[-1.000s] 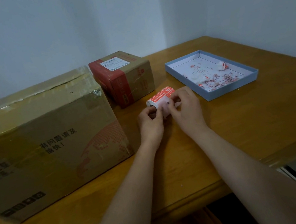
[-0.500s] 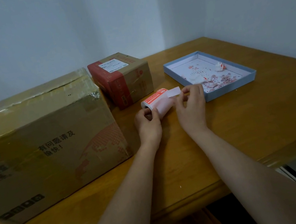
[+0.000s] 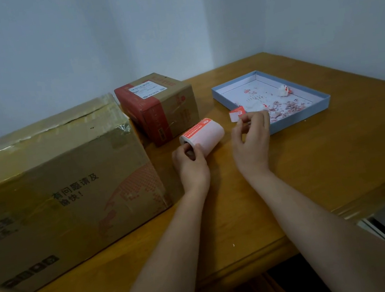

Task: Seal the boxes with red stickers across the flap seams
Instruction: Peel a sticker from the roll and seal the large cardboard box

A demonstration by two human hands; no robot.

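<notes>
Seen from the head camera, the left hand [image 3: 191,168] grips the near end of a sticker roll [image 3: 203,136], a fingertip tucked into its core, the roll lying on the wooden table [image 3: 338,161] near the middle. At about three o'clock from the roll, apart from it, the right hand [image 3: 252,143] pinches a single red sticker [image 3: 236,114] between thumb and fingertips, held up off the table. At nine o'clock sits a large cardboard box [image 3: 56,191], flaps shut and taped over. At eleven o'clock a small box [image 3: 159,105] stands just behind the roll, wrapped in a red band with a white label on top. At two o'clock a shallow blue tray [image 3: 306,113] holds red-and-white paper scraps [image 3: 280,105] and a crumpled wad [image 3: 283,89].
</notes>
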